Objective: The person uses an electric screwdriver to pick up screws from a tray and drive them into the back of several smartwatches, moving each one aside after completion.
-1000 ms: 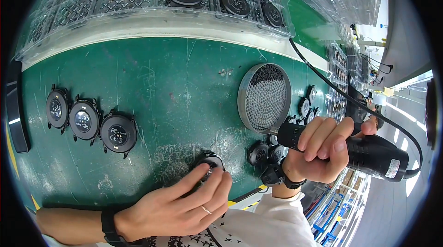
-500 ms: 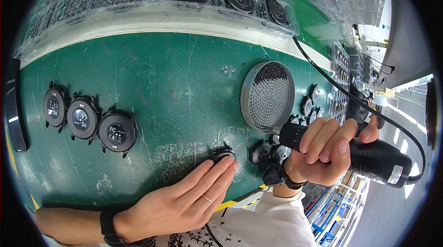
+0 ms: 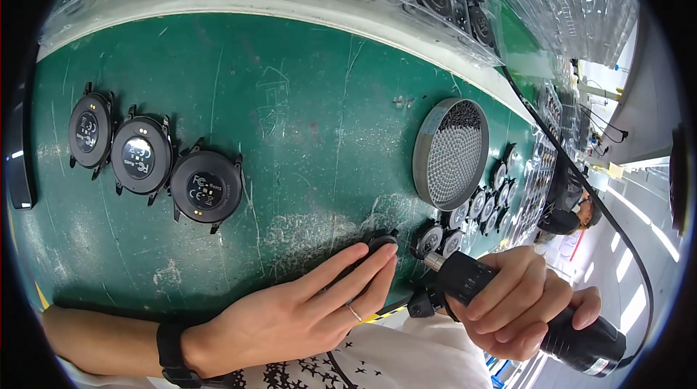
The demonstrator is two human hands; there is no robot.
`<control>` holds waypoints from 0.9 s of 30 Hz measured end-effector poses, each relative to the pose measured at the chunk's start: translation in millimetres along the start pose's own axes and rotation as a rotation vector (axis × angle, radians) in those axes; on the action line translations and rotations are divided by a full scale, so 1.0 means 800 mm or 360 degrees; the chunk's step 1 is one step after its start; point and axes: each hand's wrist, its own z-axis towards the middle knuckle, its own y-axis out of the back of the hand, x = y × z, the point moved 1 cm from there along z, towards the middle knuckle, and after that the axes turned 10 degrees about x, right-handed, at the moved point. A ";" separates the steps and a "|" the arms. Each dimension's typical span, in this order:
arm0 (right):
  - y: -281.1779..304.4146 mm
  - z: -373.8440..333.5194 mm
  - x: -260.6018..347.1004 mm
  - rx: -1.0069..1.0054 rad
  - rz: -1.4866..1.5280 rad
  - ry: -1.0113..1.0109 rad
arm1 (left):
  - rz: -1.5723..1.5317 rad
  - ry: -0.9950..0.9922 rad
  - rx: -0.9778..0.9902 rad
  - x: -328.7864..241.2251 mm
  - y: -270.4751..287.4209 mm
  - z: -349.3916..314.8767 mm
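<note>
The right hand [image 3: 519,308] grips one black driver [image 3: 465,278], axis diagonal, tip pointing far-left, at the worktop's [image 3: 290,113] near right. The left hand [image 3: 279,322], fingers extended, touches one watch case [image 3: 382,240] near the front edge; grip cannot be told. Three further cases [image 3: 142,154] lie leftward, one round dish [image 3: 451,155] rightward.

Pale lettering and certification marks stood on the round black backs of three watches [image 3: 141,155] at the left — the finest lines too small to read; the driver [image 3: 463,278] bore tiny white marks — and a pale label [image 3: 597,366], illegible
</note>
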 end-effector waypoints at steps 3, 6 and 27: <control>0.000 -0.001 -0.002 0.0000 0.0005 0.0062 | 0.0033 -0.0003 0.0008 0.000 0.000 0.001; -0.001 -0.001 -0.005 0.0001 0.0001 -0.0010 | 0.0018 0.0000 0.0013 0.000 -0.001 0.000; -0.013 0.000 -0.008 0.0096 -0.0105 -0.0171 | 0.0005 -0.0003 0.0008 0.003 -0.005 -0.001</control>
